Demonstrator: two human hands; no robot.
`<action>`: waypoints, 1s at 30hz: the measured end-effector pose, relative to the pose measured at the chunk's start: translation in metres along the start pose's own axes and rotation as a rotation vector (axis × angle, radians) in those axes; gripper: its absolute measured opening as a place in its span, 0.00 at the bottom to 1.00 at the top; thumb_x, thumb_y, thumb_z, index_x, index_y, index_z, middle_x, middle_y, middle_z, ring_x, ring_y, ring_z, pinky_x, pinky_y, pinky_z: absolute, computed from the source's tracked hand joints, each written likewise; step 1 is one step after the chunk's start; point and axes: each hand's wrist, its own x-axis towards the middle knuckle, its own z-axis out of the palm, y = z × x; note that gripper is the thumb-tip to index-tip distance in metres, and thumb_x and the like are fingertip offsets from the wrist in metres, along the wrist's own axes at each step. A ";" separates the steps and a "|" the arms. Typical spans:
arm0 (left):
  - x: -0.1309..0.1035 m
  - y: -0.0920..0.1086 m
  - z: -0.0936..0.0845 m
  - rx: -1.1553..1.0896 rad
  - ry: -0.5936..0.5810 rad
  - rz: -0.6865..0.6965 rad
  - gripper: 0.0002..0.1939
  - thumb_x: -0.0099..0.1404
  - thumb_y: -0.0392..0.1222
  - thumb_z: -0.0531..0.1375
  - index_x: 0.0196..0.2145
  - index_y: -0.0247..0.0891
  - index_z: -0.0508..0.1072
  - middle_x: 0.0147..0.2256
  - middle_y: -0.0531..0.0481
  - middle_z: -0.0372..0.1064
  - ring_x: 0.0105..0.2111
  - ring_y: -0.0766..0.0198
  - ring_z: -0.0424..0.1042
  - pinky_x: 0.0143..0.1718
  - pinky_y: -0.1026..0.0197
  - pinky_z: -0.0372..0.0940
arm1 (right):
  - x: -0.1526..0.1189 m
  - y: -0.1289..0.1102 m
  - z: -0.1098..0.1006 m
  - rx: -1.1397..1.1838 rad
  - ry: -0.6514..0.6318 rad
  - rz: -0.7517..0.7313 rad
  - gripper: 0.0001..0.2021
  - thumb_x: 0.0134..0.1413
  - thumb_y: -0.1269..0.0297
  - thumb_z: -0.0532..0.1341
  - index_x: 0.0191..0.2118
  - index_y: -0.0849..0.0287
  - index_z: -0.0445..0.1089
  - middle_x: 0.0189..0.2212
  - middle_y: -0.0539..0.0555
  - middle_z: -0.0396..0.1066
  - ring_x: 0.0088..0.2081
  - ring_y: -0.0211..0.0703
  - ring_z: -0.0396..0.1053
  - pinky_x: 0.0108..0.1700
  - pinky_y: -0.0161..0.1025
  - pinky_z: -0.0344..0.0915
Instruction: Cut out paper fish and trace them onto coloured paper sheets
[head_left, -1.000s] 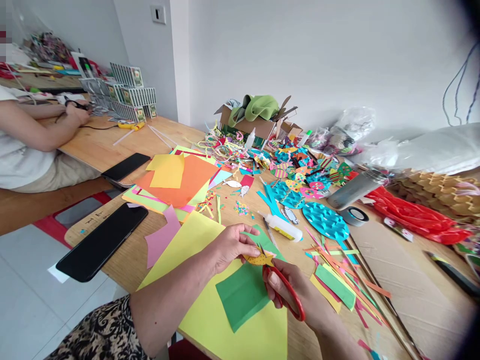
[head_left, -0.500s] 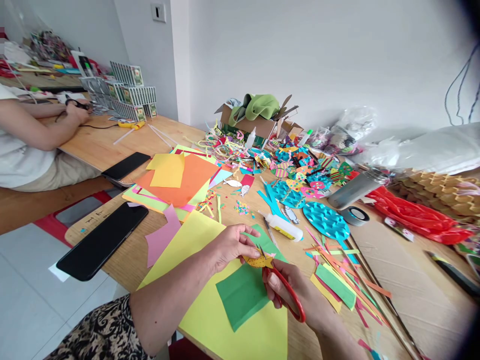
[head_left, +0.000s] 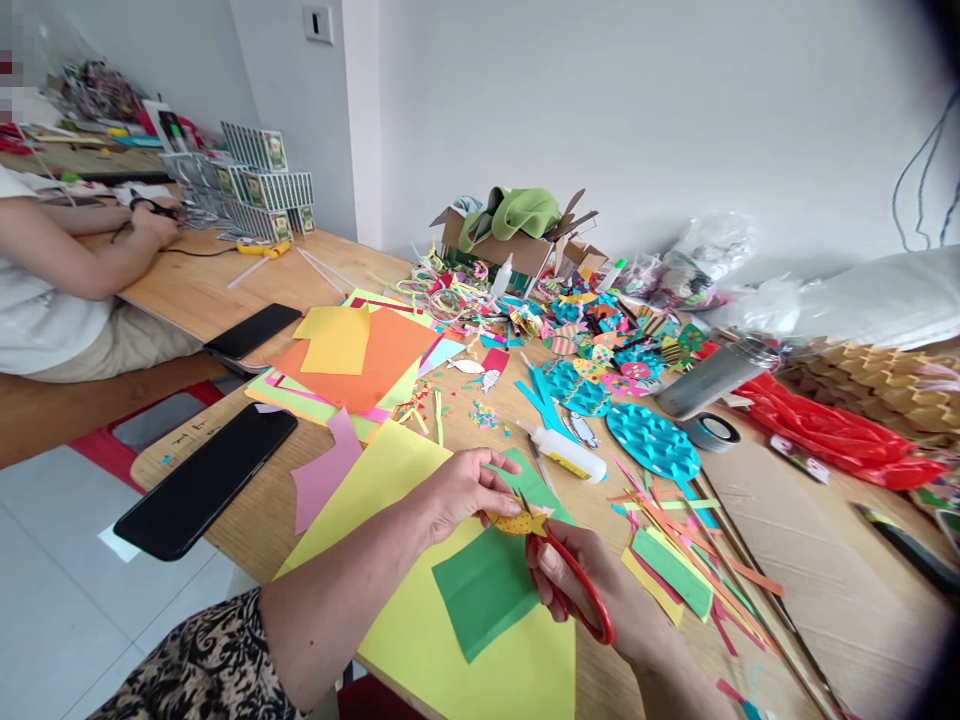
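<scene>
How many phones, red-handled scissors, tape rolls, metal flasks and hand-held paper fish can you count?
Phones: 2
Red-handled scissors: 1
Tape roll: 1
Metal flask: 1
Hand-held paper fish: 1
Total: 6

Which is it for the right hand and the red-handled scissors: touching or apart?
Touching. The head view shows it: the right hand grips the red handles of the scissors, its thumb lying over them.
</scene>
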 end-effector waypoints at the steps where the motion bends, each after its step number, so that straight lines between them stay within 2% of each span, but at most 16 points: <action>1: 0.000 0.000 0.000 -0.003 -0.001 -0.002 0.29 0.39 0.37 0.70 0.41 0.33 0.69 0.24 0.55 0.68 0.22 0.69 0.66 0.21 0.66 0.53 | 0.000 0.000 0.000 0.003 0.000 0.000 0.27 0.49 0.35 0.56 0.27 0.59 0.58 0.20 0.50 0.63 0.19 0.34 0.61 0.21 0.33 0.52; 19: -0.001 0.001 0.000 -0.028 -0.008 -0.023 0.29 0.39 0.36 0.71 0.41 0.33 0.69 0.24 0.55 0.68 0.22 0.70 0.66 0.21 0.66 0.52 | -0.002 -0.002 0.000 0.014 -0.015 -0.004 0.29 0.47 0.32 0.57 0.28 0.58 0.59 0.20 0.49 0.63 0.19 0.34 0.61 0.21 0.33 0.52; 30: -0.001 0.000 0.000 -0.023 0.004 -0.023 0.31 0.38 0.38 0.72 0.42 0.33 0.69 0.24 0.55 0.67 0.22 0.69 0.65 0.22 0.66 0.52 | -0.001 -0.002 0.000 0.003 -0.005 0.008 0.28 0.49 0.33 0.56 0.27 0.58 0.58 0.20 0.49 0.63 0.19 0.34 0.61 0.21 0.33 0.52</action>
